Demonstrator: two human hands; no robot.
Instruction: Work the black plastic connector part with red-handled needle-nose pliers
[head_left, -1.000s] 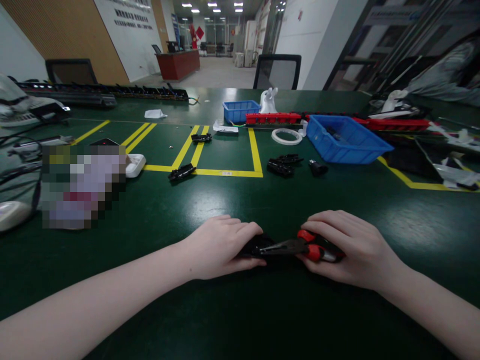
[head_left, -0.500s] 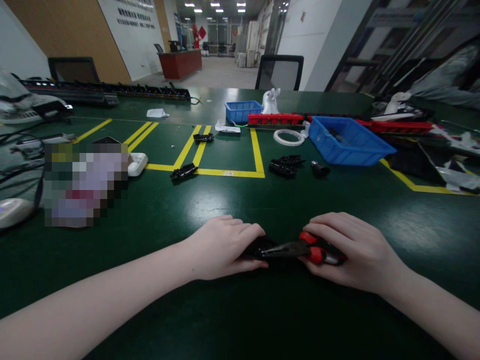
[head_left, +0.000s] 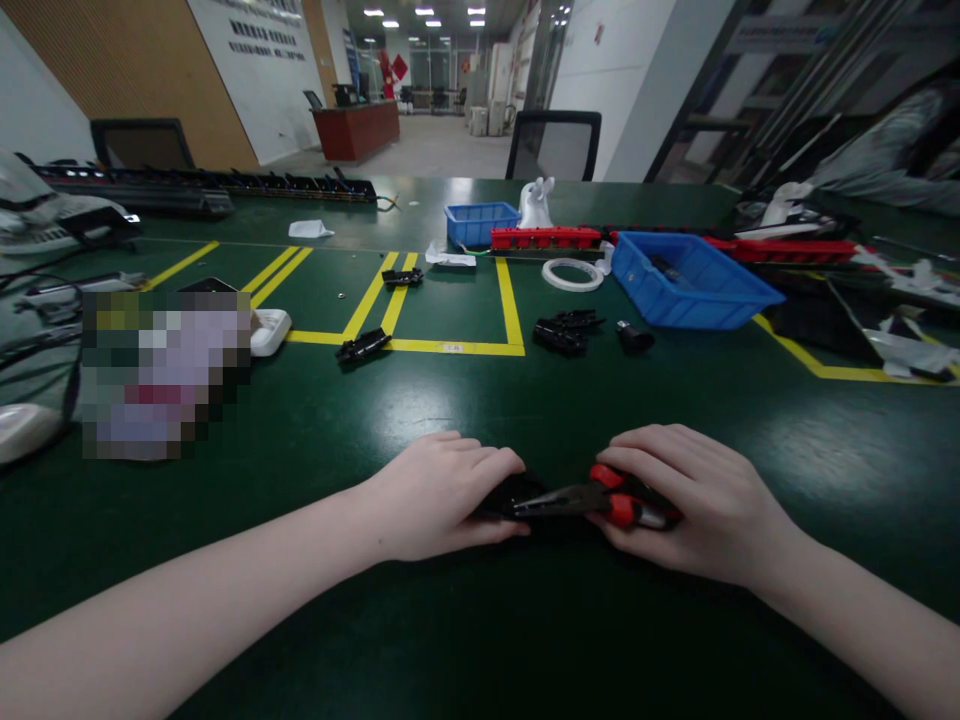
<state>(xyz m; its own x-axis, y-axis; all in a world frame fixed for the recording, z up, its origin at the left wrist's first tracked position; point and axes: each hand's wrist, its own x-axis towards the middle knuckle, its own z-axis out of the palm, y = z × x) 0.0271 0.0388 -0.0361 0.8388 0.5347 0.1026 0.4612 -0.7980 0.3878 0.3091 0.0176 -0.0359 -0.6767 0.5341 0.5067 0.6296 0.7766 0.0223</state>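
Looking forward and down in the head view, the only one: grasps a small black part in the left hand, pinched between thumb and fingers low over the dark green table, at the near centre. Cannot make out its full shape, mostly covered by that hand. Grips red-handled pliers in the right hand, closed firmly round the handles, and points their narrow nose leftward at the part's right end. Seems to touch there; cannot tell whether pinching anything between the tips.

Appears partway through work on the held part, with nothing visibly finished on it. Cannot tell how much remains, nor whether to count the loose pieces farther off as done or waiting: one black piece on the near yellow line at left, another farther back, a black cluster right of centre, and a stubby piece near the large blue bin.

Finds no readable brand, pliers included. Shows a small white label on the yellow tape, too tiny to read, and rows of wall characters at far left, too blurred to decipher.
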